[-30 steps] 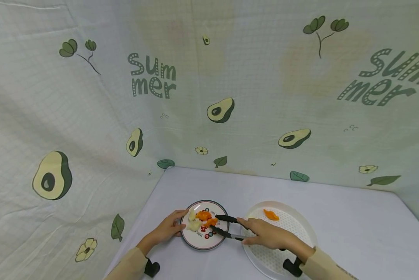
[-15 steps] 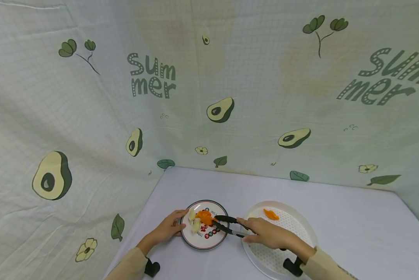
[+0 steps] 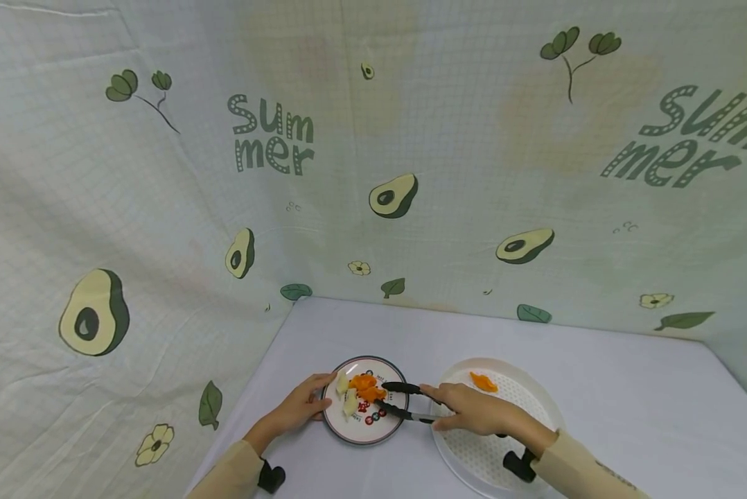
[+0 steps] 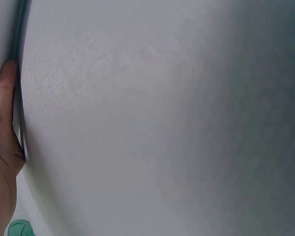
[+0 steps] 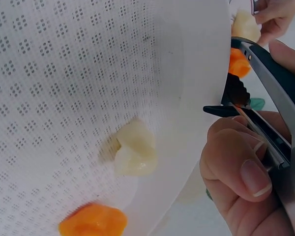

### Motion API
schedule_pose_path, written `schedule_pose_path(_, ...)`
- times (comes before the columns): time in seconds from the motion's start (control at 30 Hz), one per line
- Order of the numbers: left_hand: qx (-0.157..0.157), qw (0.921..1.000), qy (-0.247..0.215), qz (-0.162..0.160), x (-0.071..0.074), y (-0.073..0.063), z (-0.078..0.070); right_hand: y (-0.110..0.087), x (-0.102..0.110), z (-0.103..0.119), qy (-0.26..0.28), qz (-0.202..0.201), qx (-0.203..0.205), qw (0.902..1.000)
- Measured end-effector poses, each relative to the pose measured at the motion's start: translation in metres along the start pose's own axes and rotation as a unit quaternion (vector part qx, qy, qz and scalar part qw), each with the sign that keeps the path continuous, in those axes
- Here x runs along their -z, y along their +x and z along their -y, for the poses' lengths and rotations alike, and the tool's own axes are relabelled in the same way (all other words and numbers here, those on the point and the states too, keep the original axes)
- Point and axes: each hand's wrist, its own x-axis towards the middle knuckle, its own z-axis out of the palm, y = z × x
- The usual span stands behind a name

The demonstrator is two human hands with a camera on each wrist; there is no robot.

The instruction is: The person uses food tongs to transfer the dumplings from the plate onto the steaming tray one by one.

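Observation:
My left hand (image 3: 300, 404) grips the left rim of a small round plate (image 3: 364, 436) with a dark edge and red print; the left wrist view shows its fingers at that rim (image 4: 1, 44). Pale dumpling-like pieces (image 3: 350, 402) and orange ones (image 3: 371, 393) lie on the plate. In my right hand (image 3: 473, 409) are black-tipped tongs (image 3: 398, 411), their arms spread over the plate's right side, tips beside the orange pieces. In the right wrist view, fingers and thumb hold the tongs' metal arms (image 5: 278, 81).
A white round perforated tray (image 3: 473, 457) lies under my right forearm. An orange piece (image 3: 484, 382) sits at its far side; the right wrist view also shows a pale piece (image 5: 136, 148) there. A printed cloth (image 3: 448, 138) hangs behind the white table (image 3: 629, 402).
The tongs' arms drew together on an orange piece half a second ago, then spread apart again. The orange pieces now sit closer together; a pale piece has turned. My left hand stays put.

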Motion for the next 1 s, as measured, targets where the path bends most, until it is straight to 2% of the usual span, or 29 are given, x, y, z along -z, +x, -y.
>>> schedule_pose_path(0.33, -0.002, 1.0000, -0.006, 0.002, 0.0002, -0.0015, 0.0014, 0.0078, 0.0074, -0.0013, -0.014, 0.030, -0.004, 0.9994)
schedule_pose_path(0.6, 0.001, 0.9999, -0.010, -0.003, -0.0006, -0.0022, 0.0008, 0.0056, 0.0093, -0.0036, -0.019, 0.031, 0.005, 0.9993)
schedule_pose_path(0.83, -0.005, 0.9999, -0.014, -0.004, -0.0015, -0.0014, 0.0010, 0.0047, 0.0064, -0.0075, 0.000, 0.031, -0.007, 0.9995)
schedule_pose_path(1.0, 0.004, 0.9999, -0.014, -0.005, -0.0025, -0.0005, 0.0022, 0.0037, 0.0075, -0.0090, -0.003, 0.028, -0.002, 0.9996)
